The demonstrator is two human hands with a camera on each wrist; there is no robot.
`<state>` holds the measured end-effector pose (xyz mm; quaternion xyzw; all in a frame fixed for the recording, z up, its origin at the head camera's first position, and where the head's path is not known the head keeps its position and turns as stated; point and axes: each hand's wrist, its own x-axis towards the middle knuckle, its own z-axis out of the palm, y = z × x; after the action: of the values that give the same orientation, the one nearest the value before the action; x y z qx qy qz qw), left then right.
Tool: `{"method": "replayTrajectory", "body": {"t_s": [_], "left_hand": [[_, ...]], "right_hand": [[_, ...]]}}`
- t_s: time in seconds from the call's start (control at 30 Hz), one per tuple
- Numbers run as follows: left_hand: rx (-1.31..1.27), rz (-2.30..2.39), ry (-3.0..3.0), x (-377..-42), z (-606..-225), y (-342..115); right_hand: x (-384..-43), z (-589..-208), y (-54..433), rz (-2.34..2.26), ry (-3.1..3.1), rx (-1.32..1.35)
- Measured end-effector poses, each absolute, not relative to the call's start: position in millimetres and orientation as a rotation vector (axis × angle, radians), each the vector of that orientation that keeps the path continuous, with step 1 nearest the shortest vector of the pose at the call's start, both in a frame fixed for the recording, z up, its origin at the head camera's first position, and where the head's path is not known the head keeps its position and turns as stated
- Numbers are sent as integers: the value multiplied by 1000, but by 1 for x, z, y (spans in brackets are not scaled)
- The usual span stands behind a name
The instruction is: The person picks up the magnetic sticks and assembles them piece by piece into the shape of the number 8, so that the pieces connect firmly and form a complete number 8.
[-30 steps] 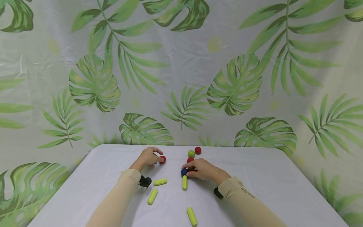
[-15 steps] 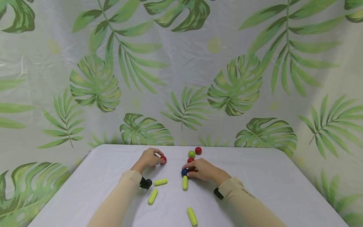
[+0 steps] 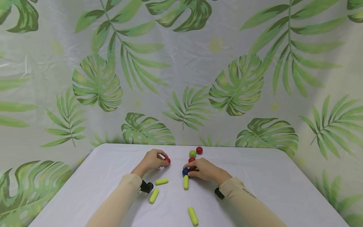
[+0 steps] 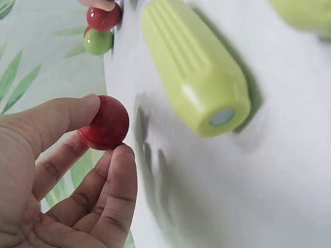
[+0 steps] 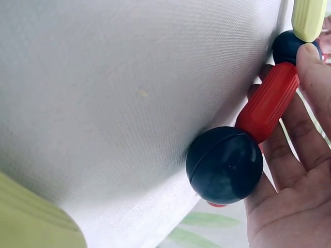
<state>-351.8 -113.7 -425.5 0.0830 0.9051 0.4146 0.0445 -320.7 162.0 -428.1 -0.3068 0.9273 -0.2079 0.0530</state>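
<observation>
In the head view my left hand (image 3: 153,159) holds a red ball (image 3: 167,161) just over the white table. The left wrist view shows that red ball (image 4: 107,124) pinched between thumb and fingertips. My right hand (image 3: 206,170) grips a blue ball (image 3: 185,171), to which a yellow-green stick (image 3: 186,182) is joined at the near side. Seen from the right wrist, the thumb presses this blue ball (image 5: 287,47), and a red stick (image 5: 269,103) runs from it to a second dark blue ball (image 5: 225,165). The fingers lie behind the red stick.
Beyond the right hand are a red ball (image 3: 192,160), a green ball (image 3: 192,154) and another red ball (image 3: 199,150). Loose yellow-green sticks lie near the left wrist (image 3: 161,181), (image 3: 154,196) and at the front (image 3: 193,216). A leaf-patterned cloth (image 3: 181,78) hangs behind the table.
My left hand has closed its fingertips on the red ball and shifted it slightly right, toward the right hand. The right hand stays in place on the blue ball.
</observation>
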Motion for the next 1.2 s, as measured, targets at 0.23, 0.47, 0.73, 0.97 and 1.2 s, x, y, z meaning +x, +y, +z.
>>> {"method": "replayTrajectory", "body": {"t_s": [0.23,0.47,0.73,0.97,1.2], "left_hand": [[294,1268,2736,-340,-422,-114],[356,1282,2743,-325,-418,-111],[470,1338,2692,-296,-422,-100],[536,1383,2629,-271,-427,-90],[579,1431,2589,-252,-434,-83]], "right_hand": [[-322,-429,162,-651,2817,-934],[-325,-429,160,-646,2820,-922],[-323,-429,162,-643,2817,-904],[-322,-430,162,-658,2819,-942],[-323,-431,163,-678,2816,-961]]}}
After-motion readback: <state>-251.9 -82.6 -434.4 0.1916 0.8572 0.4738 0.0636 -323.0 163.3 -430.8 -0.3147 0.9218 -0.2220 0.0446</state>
